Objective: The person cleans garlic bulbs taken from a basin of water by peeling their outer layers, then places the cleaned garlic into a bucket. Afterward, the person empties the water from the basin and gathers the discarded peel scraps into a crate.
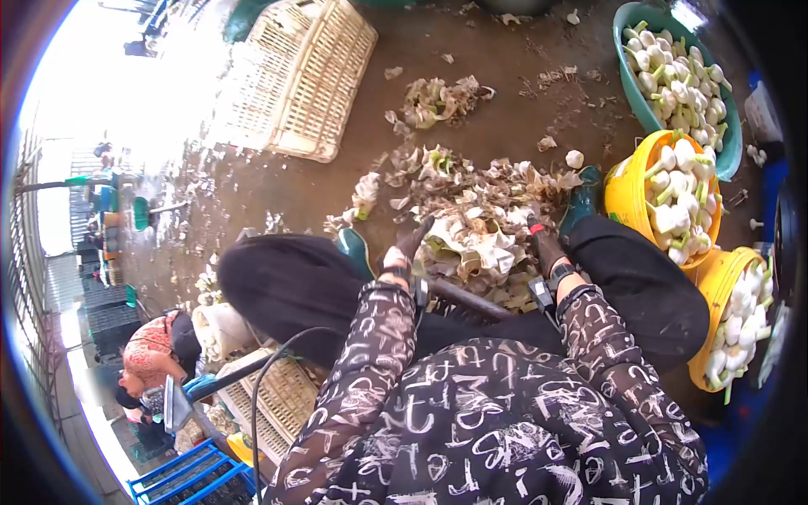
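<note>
My left hand (411,242), in a dark glove, reaches over the left side of a heap of garlic skins and trimmings (480,194) between my knees. Its fingers point forward, stretched out, with no held thing visible. On the right side of the heap, my gloved right hand (549,250) is closed, with a small red piece (536,228) showing at its fingertips; what it belongs to is too small to make out. Pale, broad garlic skins (480,248) lie between the two hands. One loose garlic bulb (575,158) sits on the floor beyond my right hand.
To the right stand a yellow bucket (619,189), a second yellow bucket (714,290) and a green tub (627,71), all filled with garlic. A white plastic crate (311,84) lies ahead on the left. At lower left another person (156,353) bends near a blue metal rack (189,471).
</note>
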Demonstrator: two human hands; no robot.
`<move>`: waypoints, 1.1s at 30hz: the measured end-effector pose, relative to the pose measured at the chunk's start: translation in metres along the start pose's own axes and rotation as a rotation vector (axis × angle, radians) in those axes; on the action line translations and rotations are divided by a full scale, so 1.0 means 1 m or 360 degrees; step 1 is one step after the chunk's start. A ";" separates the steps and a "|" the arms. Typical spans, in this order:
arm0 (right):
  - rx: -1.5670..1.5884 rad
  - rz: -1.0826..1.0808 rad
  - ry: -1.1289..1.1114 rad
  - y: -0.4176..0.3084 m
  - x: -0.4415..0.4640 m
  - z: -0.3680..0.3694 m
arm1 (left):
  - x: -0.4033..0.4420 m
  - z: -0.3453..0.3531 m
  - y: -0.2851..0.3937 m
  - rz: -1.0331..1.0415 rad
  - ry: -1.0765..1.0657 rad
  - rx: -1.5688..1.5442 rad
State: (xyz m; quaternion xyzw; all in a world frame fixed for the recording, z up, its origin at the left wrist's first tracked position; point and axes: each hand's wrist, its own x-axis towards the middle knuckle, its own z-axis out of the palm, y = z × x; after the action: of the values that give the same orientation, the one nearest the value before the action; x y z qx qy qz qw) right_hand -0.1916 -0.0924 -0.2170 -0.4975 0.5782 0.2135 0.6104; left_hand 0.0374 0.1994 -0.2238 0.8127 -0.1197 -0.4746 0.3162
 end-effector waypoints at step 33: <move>0.0791 -0.1719 -0.0761 -0.396 -0.114 0.222 | -0.064 -0.277 0.250 0.1153 -0.0129 -0.1925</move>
State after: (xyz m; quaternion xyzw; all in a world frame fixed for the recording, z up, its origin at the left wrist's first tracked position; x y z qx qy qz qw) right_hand 0.2219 -0.0308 -0.0063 -0.5010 0.1263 -0.1594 0.8412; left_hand 0.2651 0.1490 0.0750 0.3850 -0.1096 -0.3526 0.8458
